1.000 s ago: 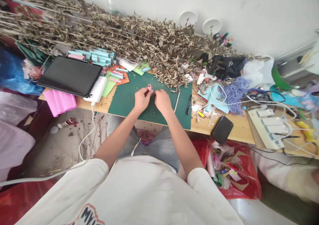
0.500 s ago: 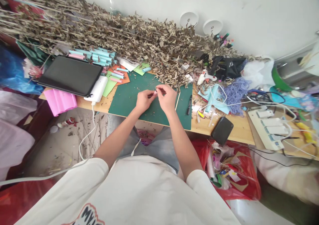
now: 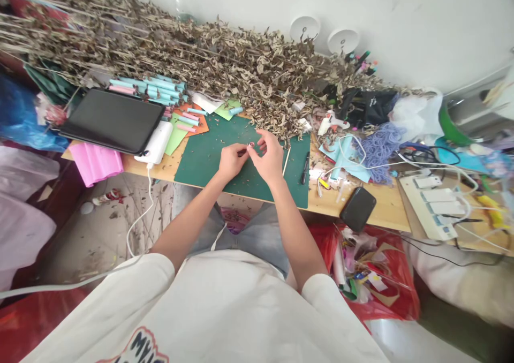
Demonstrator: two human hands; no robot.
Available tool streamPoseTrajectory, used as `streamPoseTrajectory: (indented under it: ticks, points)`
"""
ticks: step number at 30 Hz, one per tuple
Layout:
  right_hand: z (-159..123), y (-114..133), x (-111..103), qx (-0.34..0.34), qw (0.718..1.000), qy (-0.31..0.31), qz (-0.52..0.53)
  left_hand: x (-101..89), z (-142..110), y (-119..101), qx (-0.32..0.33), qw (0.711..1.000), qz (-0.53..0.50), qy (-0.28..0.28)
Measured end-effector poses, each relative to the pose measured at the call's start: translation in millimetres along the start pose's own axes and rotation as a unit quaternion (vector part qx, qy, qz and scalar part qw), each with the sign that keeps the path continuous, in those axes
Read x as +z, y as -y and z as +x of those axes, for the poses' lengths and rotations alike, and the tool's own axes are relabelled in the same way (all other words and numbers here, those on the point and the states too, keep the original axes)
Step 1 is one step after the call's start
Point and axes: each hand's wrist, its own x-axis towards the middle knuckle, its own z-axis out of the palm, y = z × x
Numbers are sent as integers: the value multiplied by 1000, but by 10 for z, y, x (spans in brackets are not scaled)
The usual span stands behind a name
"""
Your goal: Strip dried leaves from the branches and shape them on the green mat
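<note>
My left hand (image 3: 233, 160) is closed, pinching a small pink paper tube (image 3: 251, 144) whose round end faces my right hand. The tube is mostly hidden by my fingers. My right hand (image 3: 268, 157) has its thumb at the tube's end, with the other fingers curved and held apart from the thumb. Both hands are above a dark green cutting mat (image 3: 209, 165), which is sprinkled with bits of dry leaf. At the mat's back edge lies a heap of dried leafy stems (image 3: 277, 100).
Blue and pink paper tubes (image 3: 160, 92) are piled at the back left, behind a black tablet (image 3: 114, 121) and a white power bank (image 3: 157, 143). Right of the mat are a black pen (image 3: 305, 168), a glue gun (image 3: 331, 122), purple yarn (image 3: 377, 149) and a power strip (image 3: 431, 205).
My right hand moved in to the tube's end, pinched there, then spread its fingers. The tube, upright in my left hand before, now tilts toward the right hand.
</note>
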Motion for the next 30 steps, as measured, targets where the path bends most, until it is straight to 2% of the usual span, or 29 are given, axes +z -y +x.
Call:
streamPoseTrajectory:
  ticks: [9,11,13,15,18,20,22,25,28,30]
  points:
    - [-12,17,33,-34,998,6,-44,-27,1,-44,13,1000,22,-3]
    - [-11,43,5,-44,997,23,-61,-27,1,-42,7,1000,17,-2]
    - [-4,55,-69,-42,997,14,-56,-19,1,-33,-1,1000,10,-2]
    - [-7,37,-195,-10,998,-18,-53,-5,-2,-20,-6,1000,7,-5]
    - [-62,-49,-421,118,982,-46,-138,16,-7,-1,-13,1000,9,-10]
    - [-124,-122,-524,219,950,-4,-224,23,-9,6,-16,1000,8,-10]
    - [-184,-183,-554,283,914,60,-284,22,-10,7,-15,1000,8,-12]
    - [-238,-227,-513,317,886,109,-320,15,-8,0,-14,1000,15,-15]
    - [-268,-210,-515,331,882,105,-318,11,-10,-9,-16,1000,18,-16]
    - [-301,-167,-587,331,890,98,-299,13,-14,-12,-16,1000,17,-19]
